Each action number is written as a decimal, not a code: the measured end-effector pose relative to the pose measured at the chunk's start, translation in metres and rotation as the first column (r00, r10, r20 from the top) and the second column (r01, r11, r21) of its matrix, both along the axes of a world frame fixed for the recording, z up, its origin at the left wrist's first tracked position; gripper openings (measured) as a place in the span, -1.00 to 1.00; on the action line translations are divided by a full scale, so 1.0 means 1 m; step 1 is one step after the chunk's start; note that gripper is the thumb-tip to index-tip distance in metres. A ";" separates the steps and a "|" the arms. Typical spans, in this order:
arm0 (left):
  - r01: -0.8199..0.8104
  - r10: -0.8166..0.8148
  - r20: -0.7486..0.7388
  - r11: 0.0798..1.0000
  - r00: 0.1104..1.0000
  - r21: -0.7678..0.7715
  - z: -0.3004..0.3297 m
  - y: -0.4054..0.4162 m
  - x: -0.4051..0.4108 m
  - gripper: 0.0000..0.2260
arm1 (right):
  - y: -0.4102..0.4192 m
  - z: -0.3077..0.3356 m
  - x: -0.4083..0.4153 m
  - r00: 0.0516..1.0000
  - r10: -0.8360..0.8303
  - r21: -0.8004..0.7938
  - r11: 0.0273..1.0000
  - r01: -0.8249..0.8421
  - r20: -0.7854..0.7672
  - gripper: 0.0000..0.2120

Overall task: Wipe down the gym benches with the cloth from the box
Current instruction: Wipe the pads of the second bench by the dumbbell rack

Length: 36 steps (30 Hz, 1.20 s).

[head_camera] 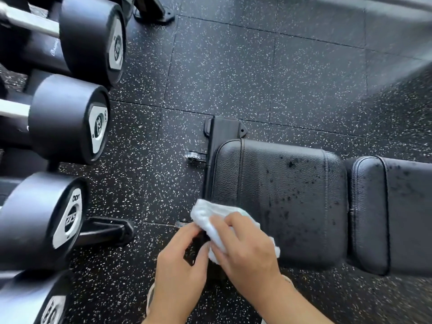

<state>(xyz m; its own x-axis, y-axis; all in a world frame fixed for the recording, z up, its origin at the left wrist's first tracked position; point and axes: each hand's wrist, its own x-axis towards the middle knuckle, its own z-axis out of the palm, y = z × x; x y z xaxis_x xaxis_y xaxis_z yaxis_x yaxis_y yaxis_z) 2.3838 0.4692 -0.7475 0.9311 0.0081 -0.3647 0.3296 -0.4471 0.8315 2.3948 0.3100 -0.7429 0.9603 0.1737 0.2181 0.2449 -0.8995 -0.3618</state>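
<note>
Crumpled white cloth [211, 220] at 7 o'clock of droplet-spotted black leather bench pad [280, 195], grasped by right hand [247, 251] fingers, left hand [180, 260] fingers pinching its edge.

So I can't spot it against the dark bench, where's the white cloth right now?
In the head view, the crumpled white cloth sits low and centre, held by both the left hand and right hand, at the near left corner of the black padded leather bench.

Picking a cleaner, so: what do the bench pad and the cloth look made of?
Bench pad: black leather or vinyl, probably synthetic; pebbled grain, stitched seams, droplets beading on it. Cloth: white, soft woven or terry fabric, it seems; it crumples in folds.
</note>
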 end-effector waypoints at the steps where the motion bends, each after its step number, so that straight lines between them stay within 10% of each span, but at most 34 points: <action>1: -0.011 0.011 0.000 1.000 1.000 -0.002 0.000 0.000 -0.001 -0.58 | -0.003 -0.001 0.008 0.999 0.048 -0.042 0.998 -0.047 0.022 -0.83; 4: 0.020 -0.020 0.002 0.999 1.000 0.030 -0.002 0.001 0.003 -0.55 | -0.012 -0.005 0.070 0.994 0.036 -0.227 0.974 -0.010 0.108 -0.88; 9: 0.046 -0.046 -0.008 0.998 0.999 0.041 0.007 -0.003 0.006 -0.56 | -0.021 0.002 0.197 0.969 -0.246 -0.067 0.967 0.244 -0.017 -0.80; 21: 0.109 -0.141 0.175 0.978 0.974 0.177 0.024 -0.004 0.024 -0.64 | -0.044 -0.001 -0.043 0.999 -0.026 -0.090 0.996 0.024 -0.026 -0.80; 31: 0.219 -0.332 0.240 0.890 0.912 0.399 0.022 -0.065 0.092 -0.59 | -0.073 0.002 0.157 0.947 -0.320 -0.057 0.945 0.322 0.044 -0.78; 36: 0.182 -0.323 0.234 0.860 0.917 0.476 0.017 -0.101 0.101 -0.53 | -0.084 0.003 0.126 0.955 -0.295 -0.030 0.955 0.296 0.036 -0.77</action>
